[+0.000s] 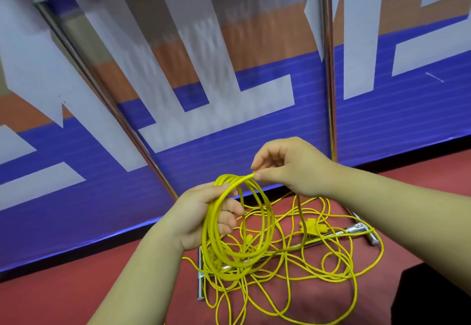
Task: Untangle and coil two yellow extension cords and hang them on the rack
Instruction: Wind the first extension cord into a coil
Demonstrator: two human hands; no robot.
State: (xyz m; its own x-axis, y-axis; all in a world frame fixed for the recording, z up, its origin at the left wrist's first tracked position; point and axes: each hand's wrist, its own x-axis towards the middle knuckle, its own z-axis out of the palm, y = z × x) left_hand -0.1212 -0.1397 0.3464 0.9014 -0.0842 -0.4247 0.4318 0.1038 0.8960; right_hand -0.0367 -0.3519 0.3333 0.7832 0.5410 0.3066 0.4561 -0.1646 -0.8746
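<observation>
My left grip (204, 216) is closed around a coil of yellow extension cord (237, 230) hanging in loops, my right grip (293, 169) pinches the coil's top strand between thumb and forefinger, and the loose tangled cord (318, 271) sprawls below over the chrome rack base (331, 235) on the red floor (76, 294).

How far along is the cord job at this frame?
Done: several loops are gathered into a coil held by the left hand. In hand: the right hand pinches the cord at the coil's top, adding a loop. Left: most cord lies as a tangle on the floor over the rack base; nothing hangs on the rack.
</observation>
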